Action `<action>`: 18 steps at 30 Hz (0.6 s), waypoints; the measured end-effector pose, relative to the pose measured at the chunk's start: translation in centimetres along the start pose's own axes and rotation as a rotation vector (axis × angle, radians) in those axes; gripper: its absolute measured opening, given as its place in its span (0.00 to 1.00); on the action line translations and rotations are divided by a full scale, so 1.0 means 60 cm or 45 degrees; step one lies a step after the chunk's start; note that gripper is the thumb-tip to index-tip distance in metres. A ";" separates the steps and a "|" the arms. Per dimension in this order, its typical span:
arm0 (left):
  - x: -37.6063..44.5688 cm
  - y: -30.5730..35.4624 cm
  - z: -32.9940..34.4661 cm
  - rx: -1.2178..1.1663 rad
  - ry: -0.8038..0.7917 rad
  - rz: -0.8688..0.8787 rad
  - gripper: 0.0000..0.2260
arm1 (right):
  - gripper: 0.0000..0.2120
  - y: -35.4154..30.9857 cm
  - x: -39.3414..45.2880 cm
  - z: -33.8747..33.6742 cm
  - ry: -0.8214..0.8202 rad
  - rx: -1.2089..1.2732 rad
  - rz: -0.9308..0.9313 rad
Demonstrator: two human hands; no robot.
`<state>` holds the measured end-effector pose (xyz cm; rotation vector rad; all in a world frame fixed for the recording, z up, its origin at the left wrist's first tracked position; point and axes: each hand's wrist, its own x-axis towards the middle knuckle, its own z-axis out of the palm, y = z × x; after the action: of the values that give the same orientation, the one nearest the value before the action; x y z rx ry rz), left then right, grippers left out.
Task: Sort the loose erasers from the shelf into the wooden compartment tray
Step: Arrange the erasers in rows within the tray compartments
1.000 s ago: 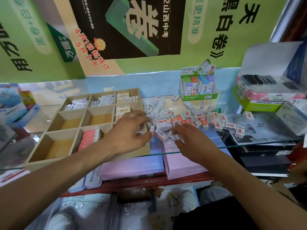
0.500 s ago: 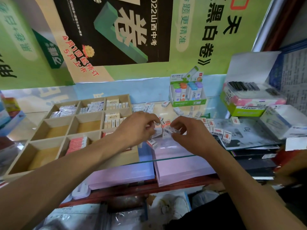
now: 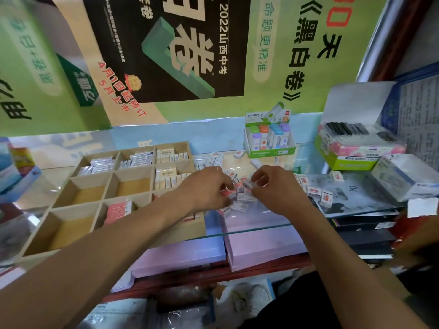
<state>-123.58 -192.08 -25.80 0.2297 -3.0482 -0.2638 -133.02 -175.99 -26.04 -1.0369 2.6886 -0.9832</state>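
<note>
Both hands met over the glass shelf: the left hand gripped a red-labelled eraser, the right hand pinched a white block eraser, beside the wooden compartment tray.

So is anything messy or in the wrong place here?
Yes. Loose erasers lie scattered at all angles across the glass shelf, right of the wooden tray. One sits far off alone. Those in the tray stand in neat rows. Several compartments are empty.
</note>
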 end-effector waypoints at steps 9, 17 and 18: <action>0.020 0.029 0.012 -0.022 -0.157 0.032 0.09 | 0.06 0.019 0.001 -0.009 -0.013 0.061 -0.011; 0.011 0.027 0.014 -0.061 0.007 0.050 0.13 | 0.07 0.026 -0.002 -0.017 -0.023 0.136 -0.024; 0.004 0.021 0.009 -0.148 0.105 0.032 0.13 | 0.08 0.023 -0.003 -0.018 0.003 0.189 -0.036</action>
<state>-124.06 -190.78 -26.08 0.1901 -2.9401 -0.4179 -134.02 -174.51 -26.05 -1.0471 2.5632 -1.1699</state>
